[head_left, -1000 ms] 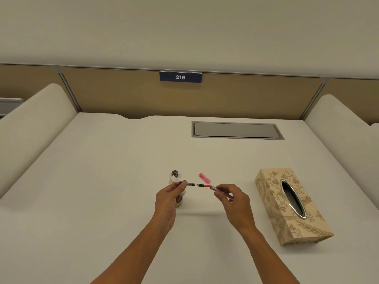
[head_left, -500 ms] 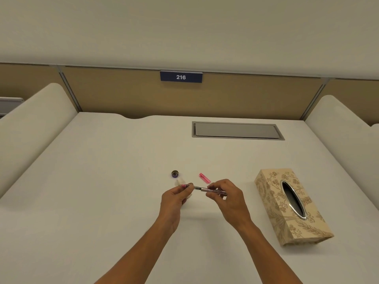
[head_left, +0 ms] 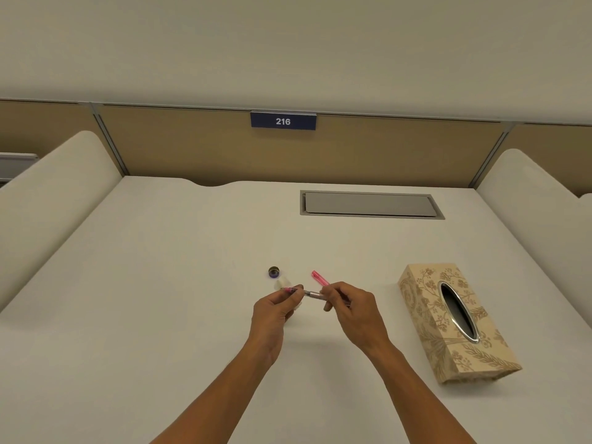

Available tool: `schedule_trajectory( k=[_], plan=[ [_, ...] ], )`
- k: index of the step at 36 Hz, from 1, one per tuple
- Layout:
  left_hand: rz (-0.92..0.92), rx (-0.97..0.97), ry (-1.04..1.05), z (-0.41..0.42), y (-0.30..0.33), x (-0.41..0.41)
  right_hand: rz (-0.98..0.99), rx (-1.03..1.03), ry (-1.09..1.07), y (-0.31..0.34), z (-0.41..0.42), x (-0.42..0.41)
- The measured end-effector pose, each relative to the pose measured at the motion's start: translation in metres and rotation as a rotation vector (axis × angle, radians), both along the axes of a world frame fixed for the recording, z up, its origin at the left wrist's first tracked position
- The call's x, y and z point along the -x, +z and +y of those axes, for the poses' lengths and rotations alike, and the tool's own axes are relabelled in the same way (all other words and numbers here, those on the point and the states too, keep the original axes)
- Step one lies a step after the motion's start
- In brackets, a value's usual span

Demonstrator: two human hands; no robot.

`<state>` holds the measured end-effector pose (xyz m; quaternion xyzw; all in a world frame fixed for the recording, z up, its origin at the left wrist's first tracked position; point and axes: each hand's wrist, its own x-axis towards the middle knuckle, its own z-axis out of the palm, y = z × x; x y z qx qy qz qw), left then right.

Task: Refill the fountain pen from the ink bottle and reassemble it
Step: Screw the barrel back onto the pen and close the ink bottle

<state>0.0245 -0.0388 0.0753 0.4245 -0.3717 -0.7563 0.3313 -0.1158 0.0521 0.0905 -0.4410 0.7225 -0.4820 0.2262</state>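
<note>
Pen (head_left: 309, 293) spans between both hands, left (head_left: 275, 310) and right (head_left: 350, 307) pinching its ends.

Desk surface (head_left: 160, 299): plain off-white, matte, no pattern. Side dividers (head_left: 48, 187): same cream tone. Back panel (head_left: 400, 149): tan, with grey metal strips. Number plate (head_left: 283, 121): dark navy, white digits "216". Recessed cover (head_left: 368, 205) in desk: flat grey, slightly darker frame. Tissue box (head_left: 426, 318): beige, darker tan floral and leaf print; oval opening rimmed in silver, dark inside. Bottle cap (head_left: 274, 272): dark, brassy rim, a purple tinge at its base. Pen cap (head_left: 319, 278): translucent pink. Pen (head_left: 309, 294) between hands: pink at left end, clear to silvery mid-section.
</note>
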Motion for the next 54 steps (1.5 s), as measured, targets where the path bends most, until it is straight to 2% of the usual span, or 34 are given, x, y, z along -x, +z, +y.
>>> schedule_trajectory(
  k=[23, 54],
  plan=[
    [0.053, -0.051, 0.041, 0.001, 0.001, -0.005, -0.136, -0.014, 0.002, 0.005, 0.009, 0.001],
    [0.027, 0.001, 0.006, -0.002, 0.003, -0.008, -0.142, 0.004, -0.06, 0.002, 0.01, 0.005]
  ],
)
